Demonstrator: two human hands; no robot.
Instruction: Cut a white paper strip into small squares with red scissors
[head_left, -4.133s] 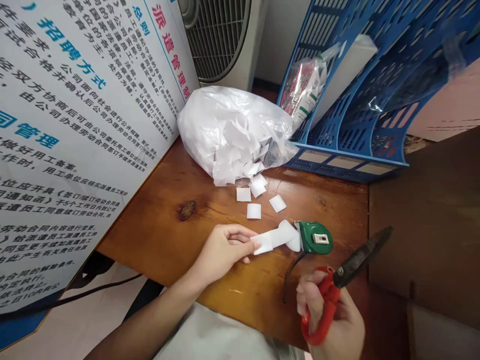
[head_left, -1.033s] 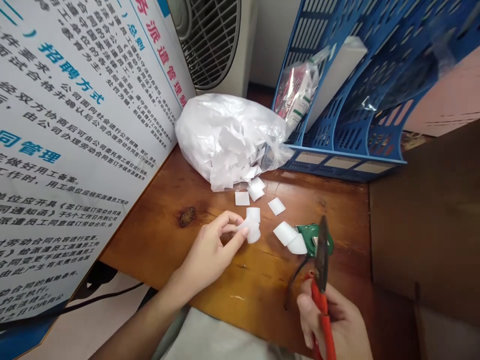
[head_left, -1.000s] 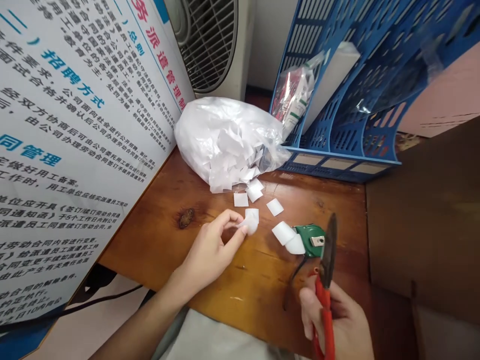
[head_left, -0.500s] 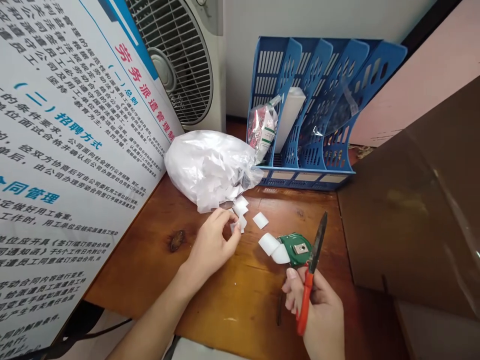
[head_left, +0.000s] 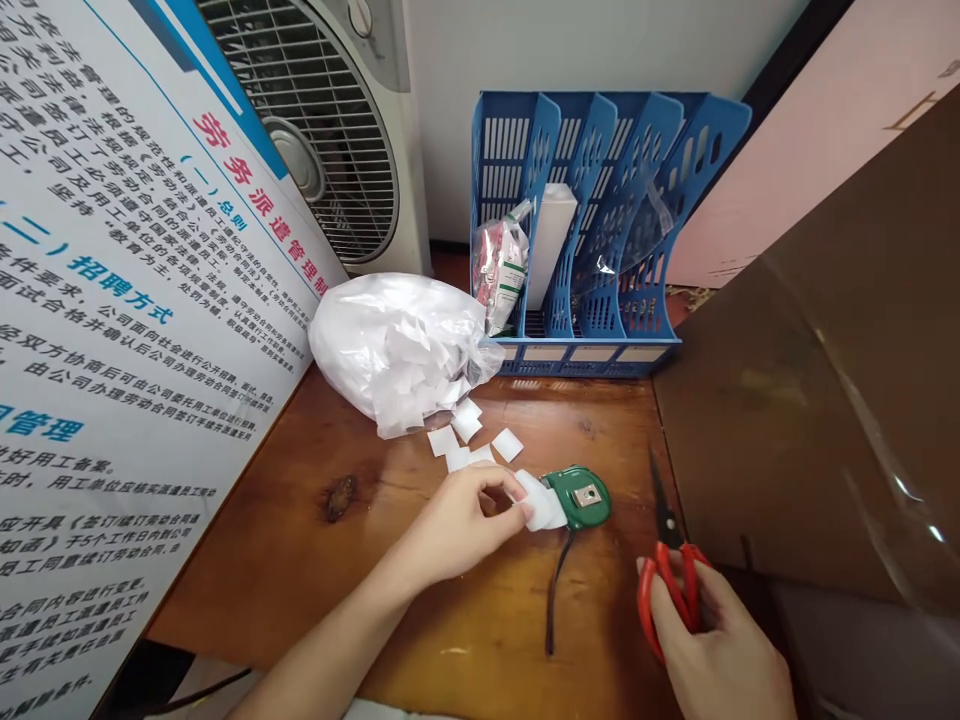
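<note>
A green tape measure (head_left: 577, 497) lies on the wooden table (head_left: 300, 560), with a white tape strip (head_left: 541, 506) curling out of its left side. My left hand (head_left: 465, 520) pinches the free end of that strip, fingers closed on it. My right hand (head_left: 720, 650) grips the red handles of the scissors (head_left: 670, 560) near the table's right front; the dark blades point away from me and look closed. Several small white cut squares (head_left: 472, 445) lie just beyond my left hand.
A clear plastic bag (head_left: 390, 345) full of white pieces sits behind the squares. A blue file rack (head_left: 600, 230) stands at the back, a fan (head_left: 322, 130) at back left. A printed board (head_left: 127, 300) leans on the left; a brown panel (head_left: 810, 400) rises on the right.
My left hand dropped a cut square by the bag and came back to grip the strip at the tape measure. My right hand lowered the scissors to the right. The view tilted up.
</note>
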